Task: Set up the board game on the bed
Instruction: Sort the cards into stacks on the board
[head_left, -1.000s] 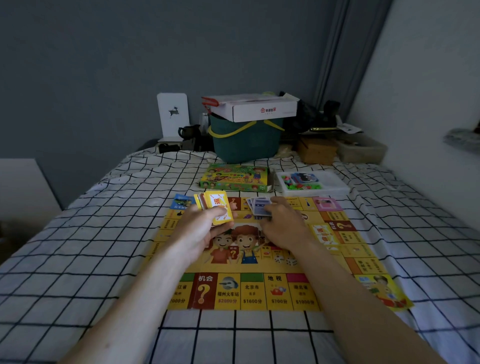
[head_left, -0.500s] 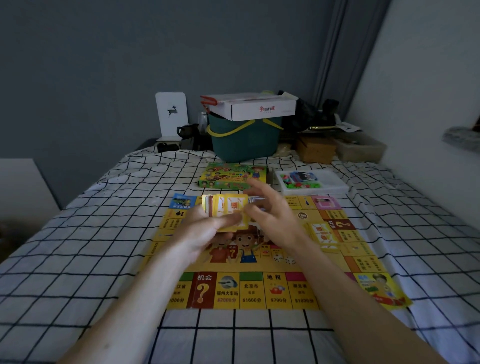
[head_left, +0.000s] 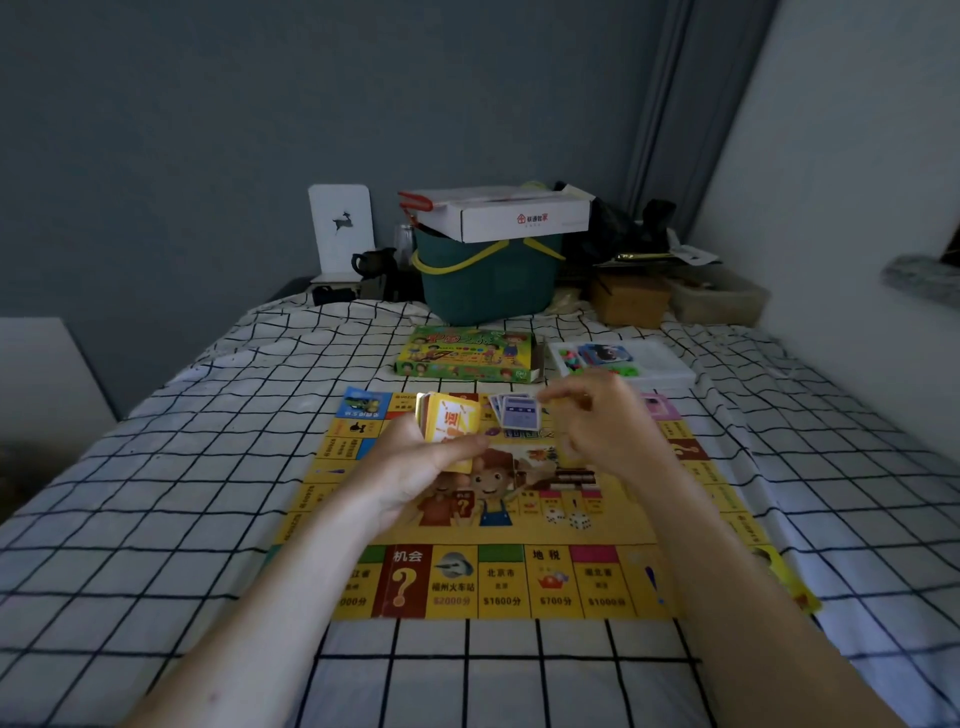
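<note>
Board game laid out flat: yellow game board (head_left: 519, 525) spread on the bed (head_left: 156, 519), near edge toward the camera. Half a second back, right hand reaching across to the yellow card stack; now drawn away to the right and lifted over the board's far half. Blurred; fingers loosely curled, grip impossible to tell for right hand (head_left: 605, 426). Fan of purple-backed cards (head_left: 517, 410) uncovered again at the board's far edge, just left of that hand; touching it or not, unclear. Left hand (head_left: 415, 467) unchanged in place, fingers and thumb curled round the stack of yellow cards (head_left: 449, 426), held above the board's far left part. Two white dice (head_left: 569, 518) as before on the board's centre picture.

Bed covered by a white sheet with a black grid, wrinkled toward the far end. Dim room, grey-blue wall behind, grey curtain at the corner, pale wall along the right.

Beyond the board, on the sheet: green game box (head_left: 467, 354) and, beside it to the right, a white tray of small coloured pieces (head_left: 618, 361). Farther back, a dark green bucket (head_left: 488, 280) with a yellow handle, a white carton (head_left: 504, 213) resting on top. To its left a white card with a deer figure (head_left: 340, 228) standing upright; to its right a brown box (head_left: 628, 301) and dark clutter. Both bare forearms crossing the near sheet and hiding parts of the board's sides.
</note>
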